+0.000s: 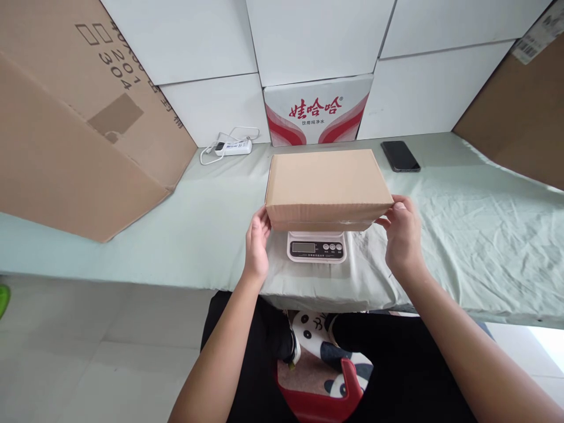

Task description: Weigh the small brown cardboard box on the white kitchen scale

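Note:
A closed brown cardboard box sits over a small white digital kitchen scale, hiding the scale's platform. Only the scale's front panel shows, with its display and several round buttons. At the box's near left corner, my left hand presses its fingers along the side. My right hand grips the near right corner, thumb on the front and fingers curled under the edge. Whether the box rests fully on the scale or is slightly lifted, I cannot tell.
A black phone lies behind the box to the right. At the back left is a white device with a cable. Large cartons stand left and right. A red-and-white printed box and white panels line the back of the cloth-covered table.

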